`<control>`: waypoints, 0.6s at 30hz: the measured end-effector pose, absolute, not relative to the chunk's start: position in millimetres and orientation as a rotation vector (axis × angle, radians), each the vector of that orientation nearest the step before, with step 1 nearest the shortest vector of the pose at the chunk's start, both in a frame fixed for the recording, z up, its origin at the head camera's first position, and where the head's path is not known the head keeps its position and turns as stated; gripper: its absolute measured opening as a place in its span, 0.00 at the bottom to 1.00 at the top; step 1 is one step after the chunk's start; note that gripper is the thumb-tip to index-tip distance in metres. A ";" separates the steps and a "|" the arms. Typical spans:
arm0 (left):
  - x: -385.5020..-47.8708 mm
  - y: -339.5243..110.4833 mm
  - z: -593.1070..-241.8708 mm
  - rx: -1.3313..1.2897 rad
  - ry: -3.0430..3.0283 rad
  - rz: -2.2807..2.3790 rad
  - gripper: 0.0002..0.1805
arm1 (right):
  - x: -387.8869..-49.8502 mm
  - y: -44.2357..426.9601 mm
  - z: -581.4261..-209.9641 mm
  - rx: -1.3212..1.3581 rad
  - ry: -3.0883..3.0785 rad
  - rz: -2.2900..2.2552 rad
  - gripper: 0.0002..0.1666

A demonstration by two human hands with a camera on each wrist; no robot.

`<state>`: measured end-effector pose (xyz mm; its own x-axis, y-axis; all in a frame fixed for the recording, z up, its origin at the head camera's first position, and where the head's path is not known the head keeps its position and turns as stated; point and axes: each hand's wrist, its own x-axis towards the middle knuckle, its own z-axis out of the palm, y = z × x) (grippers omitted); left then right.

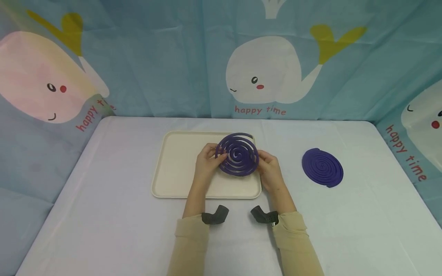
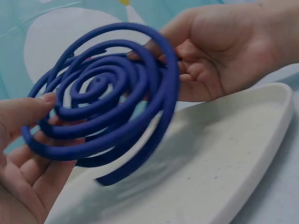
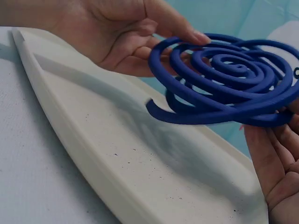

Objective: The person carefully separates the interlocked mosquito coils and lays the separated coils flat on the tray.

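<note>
A blue-purple mosquito coil (image 1: 238, 155) is held up over the right part of a cream tray (image 1: 179, 168). Its turns are spread and cross at different heights in both wrist views, as of two nested coils partly apart. My left hand (image 1: 206, 161) pinches the coil's left side, thumb on top and fingers beneath. On the opposite side, my right hand (image 1: 271, 170) grips the rim, its fingers partly hidden behind the turns. In the right wrist view, a loose coil end (image 3: 156, 112) sticks out toward the tray.
To the right, a flat, tightly wound mosquito coil (image 1: 322, 167) lies on the white table (image 1: 103, 222). Small dark crumbs dot the tray's floor. A blue curtain (image 1: 165, 57) with whale prints hangs behind the table. Each wrist wears a black camera mount (image 1: 215, 215).
</note>
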<state>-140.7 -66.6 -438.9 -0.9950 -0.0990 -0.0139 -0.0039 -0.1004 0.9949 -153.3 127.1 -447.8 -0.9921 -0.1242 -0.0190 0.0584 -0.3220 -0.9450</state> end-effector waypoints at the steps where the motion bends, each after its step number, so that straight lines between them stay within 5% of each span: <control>1: -140.6 -65.2 -438.6 0.099 -2.074 -2.286 0.17 | -153.4 127.4 -447.5 -0.085 1.757 -2.456 0.17; 18: -138.3 -63.4 -439.8 0.112 -2.105 -2.298 0.20 | -153.6 126.9 -448.6 -0.036 1.757 -2.461 0.20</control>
<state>-138.3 -63.4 -439.8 -0.9971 -0.0656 -0.0374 -0.0315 -0.0883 0.9956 -153.6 126.9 -448.6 -0.9928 -0.1090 -0.0486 0.0814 -0.3203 -0.9438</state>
